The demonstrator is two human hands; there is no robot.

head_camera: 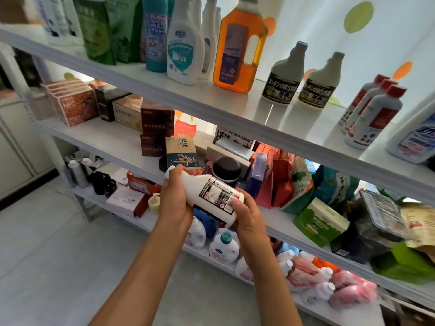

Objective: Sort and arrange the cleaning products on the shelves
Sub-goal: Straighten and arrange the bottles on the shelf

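I grip a white plastic bottle crosswise below the white top shelf: left hand wraps its neck, right hand its base.

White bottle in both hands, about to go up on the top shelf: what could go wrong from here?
1. The white bottle lies on its side between the left hand and right hand; if the cap is loose, it may leak.
2. The gap beside the two black-label bottles is narrow; sliding it in could tip them or the orange bottle.
3. The top shelf is high, so a one-handed grip may slip.
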